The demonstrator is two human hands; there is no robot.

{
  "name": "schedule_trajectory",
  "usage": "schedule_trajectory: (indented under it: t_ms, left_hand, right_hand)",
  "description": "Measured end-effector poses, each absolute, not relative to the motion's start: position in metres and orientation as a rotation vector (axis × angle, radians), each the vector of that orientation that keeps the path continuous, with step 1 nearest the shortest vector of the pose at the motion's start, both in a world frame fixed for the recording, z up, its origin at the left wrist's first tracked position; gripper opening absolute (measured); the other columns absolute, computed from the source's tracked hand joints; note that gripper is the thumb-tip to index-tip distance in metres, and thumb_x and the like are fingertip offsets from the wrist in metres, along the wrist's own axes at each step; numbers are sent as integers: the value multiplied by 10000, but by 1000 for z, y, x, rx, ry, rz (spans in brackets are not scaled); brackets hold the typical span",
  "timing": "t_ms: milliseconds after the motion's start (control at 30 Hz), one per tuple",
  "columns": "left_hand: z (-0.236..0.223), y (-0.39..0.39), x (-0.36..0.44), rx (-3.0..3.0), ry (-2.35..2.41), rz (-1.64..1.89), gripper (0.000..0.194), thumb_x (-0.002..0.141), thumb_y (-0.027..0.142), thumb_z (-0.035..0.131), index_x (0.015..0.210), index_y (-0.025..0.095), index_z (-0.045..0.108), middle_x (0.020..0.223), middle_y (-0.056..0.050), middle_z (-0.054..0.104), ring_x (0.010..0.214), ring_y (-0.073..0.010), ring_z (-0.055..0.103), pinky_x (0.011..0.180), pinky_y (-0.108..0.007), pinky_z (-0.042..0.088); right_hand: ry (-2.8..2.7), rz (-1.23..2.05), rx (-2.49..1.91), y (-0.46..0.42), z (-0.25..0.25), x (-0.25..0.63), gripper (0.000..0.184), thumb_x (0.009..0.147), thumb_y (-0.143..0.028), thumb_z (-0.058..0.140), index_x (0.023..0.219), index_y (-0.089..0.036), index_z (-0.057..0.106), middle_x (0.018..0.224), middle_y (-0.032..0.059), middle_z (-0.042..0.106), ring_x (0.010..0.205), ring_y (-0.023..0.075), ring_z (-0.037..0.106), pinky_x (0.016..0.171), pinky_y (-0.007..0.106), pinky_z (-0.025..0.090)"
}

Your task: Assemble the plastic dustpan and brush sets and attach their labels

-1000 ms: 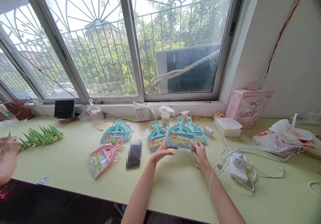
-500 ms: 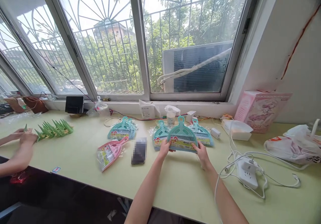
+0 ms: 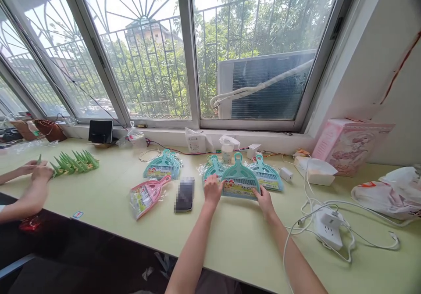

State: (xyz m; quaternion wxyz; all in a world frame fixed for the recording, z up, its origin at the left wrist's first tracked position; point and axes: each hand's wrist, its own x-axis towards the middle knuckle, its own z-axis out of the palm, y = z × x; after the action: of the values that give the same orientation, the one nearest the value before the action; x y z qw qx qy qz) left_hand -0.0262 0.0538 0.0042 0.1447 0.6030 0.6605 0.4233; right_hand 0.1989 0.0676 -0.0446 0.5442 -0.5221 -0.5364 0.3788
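A teal mini dustpan-and-brush set [image 3: 240, 180] lies on the pale green table [image 3: 230, 237], overlapping two more teal sets [image 3: 213, 167] [image 3: 267, 176] behind it. My left hand [image 3: 212, 189] is closed on its lower left corner. My right hand [image 3: 264, 198] grips its lower right corner. Another teal pair [image 3: 162, 166] lies further left, and a pink set in clear wrap [image 3: 147, 195] lies in front of that. A dark phone [image 3: 184, 195] rests flat just left of my left hand.
Another person's hands [image 3: 33, 171] work at a row of green clips [image 3: 74, 162] at far left. A white power strip with tangled cables [image 3: 327, 228] lies right of my arm. A pink box [image 3: 348, 142], white bags [image 3: 393, 193] and small bottles line the windowsill side.
The teal set came down from a tilted, lifted hold to lie on the table over the other two. My hands stayed on its lower corners. The view swung slightly left.
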Motion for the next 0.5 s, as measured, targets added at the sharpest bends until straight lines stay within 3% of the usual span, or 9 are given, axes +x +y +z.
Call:
schedule_trajectory:
  t_ms: [67,167,267,367,500]
  left_hand:
    - [3,50,-23,1781,1937,1422,360,917,408,523,1218,215,561,1318,-164,540,1319,-345,417,1122,-508,277]
    - [-1,41,-13,1970,1875,1477,373,967,325,403,1310,224,509,1477,-146,426,1412,-309,334,1169,-525,209]
    - [-6,37,0,2383,1513,1228,386,972,311,388,1331,227,503,1514,-121,411,1443,-278,316,1172,-501,255]
    - [-16,45,8,2669,1248,954,462,973,357,412,1413,217,430,1573,-105,335,1497,-258,213,1212,-495,200]
    - [-34,64,2,2606,1502,818,599,965,357,443,1523,244,255,1623,-89,210,1518,-260,92,1221,-550,131]
  right_hand:
    - [-1305,787,-1310,67,-48,190,595,766,-585,540,1166,-162,662,1024,124,736,946,308,662,837,439,517]
    - [-1353,664,-1362,66,-52,175,585,807,-545,481,1214,-154,634,1076,149,725,992,322,654,879,461,489]
    - [-1421,614,-1363,70,-54,165,548,822,-498,463,1222,-163,630,1086,150,722,1017,322,656,916,475,469]
    - [-1501,640,-1345,79,-55,160,501,826,-477,467,1204,-199,643,1094,130,724,1014,312,662,915,470,474]
    - [-1534,602,-1355,93,-58,154,500,824,-480,472,1184,-185,654,1109,147,716,1036,322,652,922,478,472]
